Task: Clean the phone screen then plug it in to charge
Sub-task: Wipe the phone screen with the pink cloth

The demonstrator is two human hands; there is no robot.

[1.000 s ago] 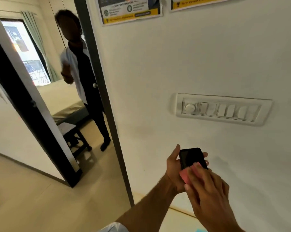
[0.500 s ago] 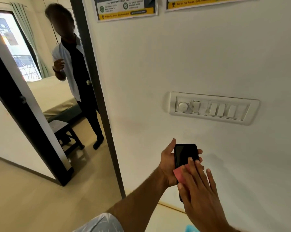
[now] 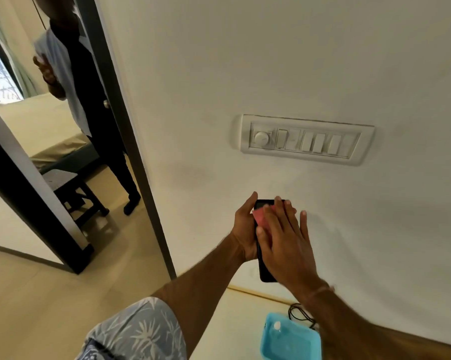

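Note:
A black phone [image 3: 265, 268] is held upright in front of the white wall, gripped from the left side by my left hand [image 3: 244, 229]. My right hand [image 3: 286, 242] lies flat over the screen with fingers spread, pressing a pink cloth [image 3: 259, 216] against the glass. Only the phone's top edge and bottom end show around the hand. A black cable [image 3: 301, 314] lies coiled on the floor by the wall, below my right forearm.
A white switch panel [image 3: 305, 139] is on the wall above the phone. A light blue tray [image 3: 289, 341] sits on the floor at the bottom. To the left, an open doorway shows a person [image 3: 86, 100] standing, a bed [image 3: 37, 126] and a dark stool [image 3: 71, 188].
My right hand has slid the pink cloth up the screen toward the phone's top. The view has tilted down, so the tray and cable on the floor have come into sight.

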